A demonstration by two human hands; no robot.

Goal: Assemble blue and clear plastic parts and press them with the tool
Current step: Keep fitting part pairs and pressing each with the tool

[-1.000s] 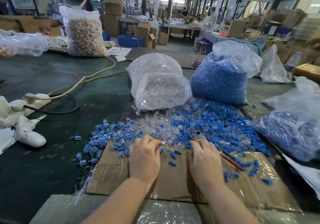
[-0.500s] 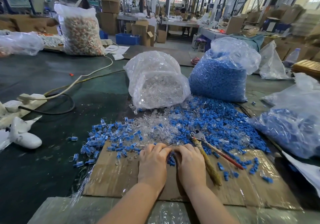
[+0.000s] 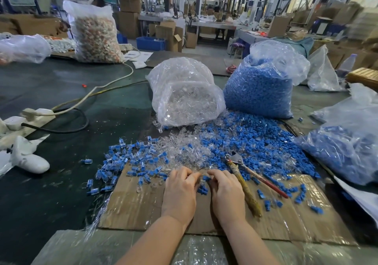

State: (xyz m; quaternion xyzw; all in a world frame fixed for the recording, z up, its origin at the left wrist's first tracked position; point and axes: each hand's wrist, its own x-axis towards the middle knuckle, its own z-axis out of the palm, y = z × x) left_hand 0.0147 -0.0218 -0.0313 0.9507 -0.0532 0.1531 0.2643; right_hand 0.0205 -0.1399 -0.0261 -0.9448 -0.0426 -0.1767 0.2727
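A small blue part (image 3: 206, 177) sits between the fingertips of the 2 hands, low over the cardboard sheet (image 3: 141, 205) at the near edge of the table. The left hand (image 3: 180, 193) has its fingers curled inward toward that part, and the right hand (image 3: 226, 195) curls in from the other side, its fingertips pinching the blue piece; whether the left hand also pinches a clear piece cannot be told, since its fingers hide what lies under them. A few more blue pieces (image 3: 202, 190) lie on the cardboard in the gap between the hands. Just to the right of the right hand lies the pressing tool (image 3: 243, 181), with a metal head, 1 worn yellowish handle and 1 red handle, resting on the cardboard and untouched. Beyond the hands spreads a loose heap of clear parts (image 3: 184, 148) mixed with blue parts (image 3: 249, 142). To the left lie assembled blue-and-clear pieces (image 3: 124, 160). Behind the heap stand a bag of clear parts (image 3: 184, 95) and a bag of blue parts (image 3: 263, 84), touching each other. Another bag holding blue pieces (image 3: 343, 150) rests at the far right.
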